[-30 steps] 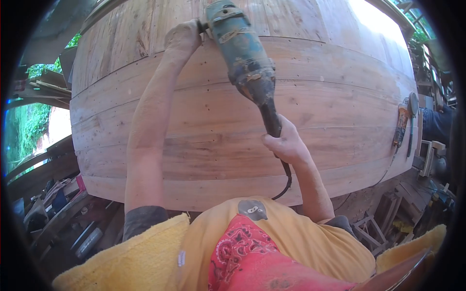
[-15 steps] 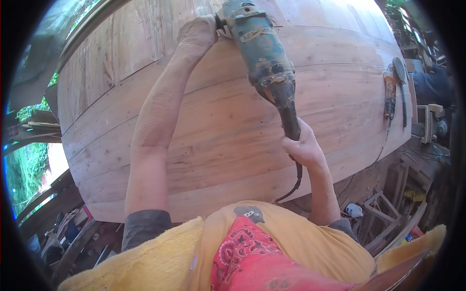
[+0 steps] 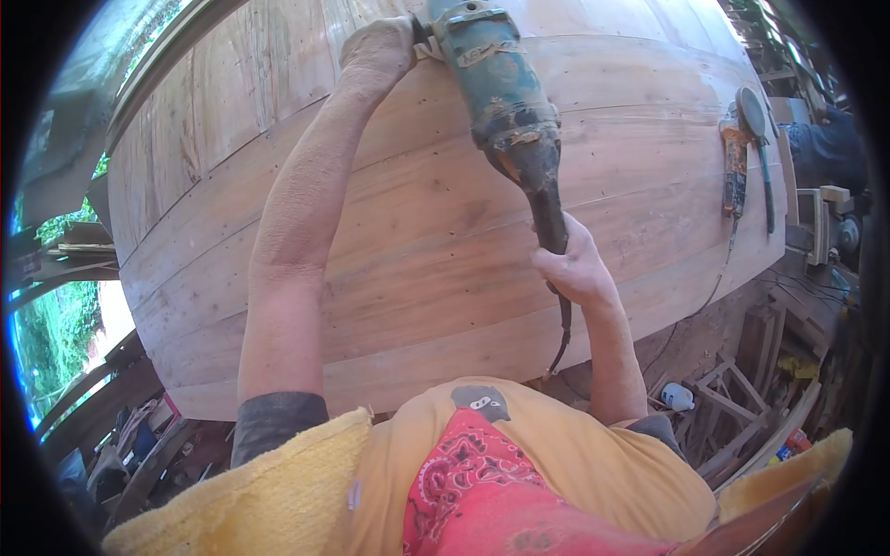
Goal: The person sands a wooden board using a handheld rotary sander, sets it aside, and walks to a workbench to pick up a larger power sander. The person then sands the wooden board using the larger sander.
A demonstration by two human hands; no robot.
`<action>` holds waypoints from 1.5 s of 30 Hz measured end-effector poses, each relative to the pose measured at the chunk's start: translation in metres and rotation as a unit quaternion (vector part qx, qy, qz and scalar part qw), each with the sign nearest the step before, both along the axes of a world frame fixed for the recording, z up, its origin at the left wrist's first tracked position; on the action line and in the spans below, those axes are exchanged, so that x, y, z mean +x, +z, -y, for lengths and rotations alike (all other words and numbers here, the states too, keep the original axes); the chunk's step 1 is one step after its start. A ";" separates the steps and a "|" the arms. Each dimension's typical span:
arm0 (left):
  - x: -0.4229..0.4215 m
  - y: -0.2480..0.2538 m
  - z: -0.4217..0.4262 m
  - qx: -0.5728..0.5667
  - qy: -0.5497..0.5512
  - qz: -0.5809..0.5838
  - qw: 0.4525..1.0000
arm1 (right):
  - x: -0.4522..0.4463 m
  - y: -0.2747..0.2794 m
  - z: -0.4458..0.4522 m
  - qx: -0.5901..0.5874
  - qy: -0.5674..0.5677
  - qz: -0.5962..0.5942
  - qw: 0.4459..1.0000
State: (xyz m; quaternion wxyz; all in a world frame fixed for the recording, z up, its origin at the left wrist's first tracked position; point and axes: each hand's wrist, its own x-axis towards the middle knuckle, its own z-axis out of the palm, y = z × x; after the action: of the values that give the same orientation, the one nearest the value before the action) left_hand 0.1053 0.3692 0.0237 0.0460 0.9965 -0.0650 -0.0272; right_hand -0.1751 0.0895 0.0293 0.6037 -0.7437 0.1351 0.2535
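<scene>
A large teal angle grinder (image 3: 505, 88) with worn tape on its body is held out over a broad planked wooden surface (image 3: 399, 278). My left hand (image 3: 378, 48) is closed around its side handle near the top of the view. My right hand (image 3: 579, 264) wraps the dark rear grip, with the power cord hanging below it. The grinder's head and disc lie beyond the top edge, so contact with the planks cannot be seen.
A smaller orange grinder (image 3: 735, 167) with a round disc rests on the planks at the right, its cord trailing down. Scrap wood frames (image 3: 732, 398) and a white bottle (image 3: 678, 397) lie below right. A person's dark-clothed part (image 3: 820, 153) shows at far right.
The grinder and my right hand have shifted slightly up and left. The cord below the grip now hangs more upright. Both hands keep their hold.
</scene>
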 end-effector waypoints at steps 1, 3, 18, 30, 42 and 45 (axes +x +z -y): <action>0.000 0.001 -0.009 0.020 0.015 -0.014 1.000 | 0.002 -0.007 -0.005 0.002 0.014 0.013 1.000; 0.000 -0.006 -0.030 0.042 0.022 -0.009 0.999 | 0.003 -0.012 -0.013 0.013 0.032 0.025 0.999; 0.023 0.001 0.045 0.054 0.002 0.006 0.998 | 0.019 0.001 0.035 -0.022 0.038 0.003 0.999; 0.008 -0.015 -0.025 0.085 0.024 0.025 0.996 | 0.031 -0.003 0.024 -0.001 0.109 0.006 0.994; 0.010 -0.020 -0.041 0.060 0.025 0.026 0.998 | 0.033 0.006 0.005 -0.039 0.115 -0.003 0.993; -0.016 -0.005 -0.079 0.069 0.070 0.016 0.995 | 0.039 0.002 -0.020 -0.032 0.171 0.000 0.985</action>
State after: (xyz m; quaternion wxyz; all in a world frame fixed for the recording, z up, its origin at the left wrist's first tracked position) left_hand 0.0893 0.4485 0.0182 -0.0218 0.9997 0.0063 -0.0119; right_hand -0.1361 0.1100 0.0314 0.5277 -0.7746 0.0136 0.3485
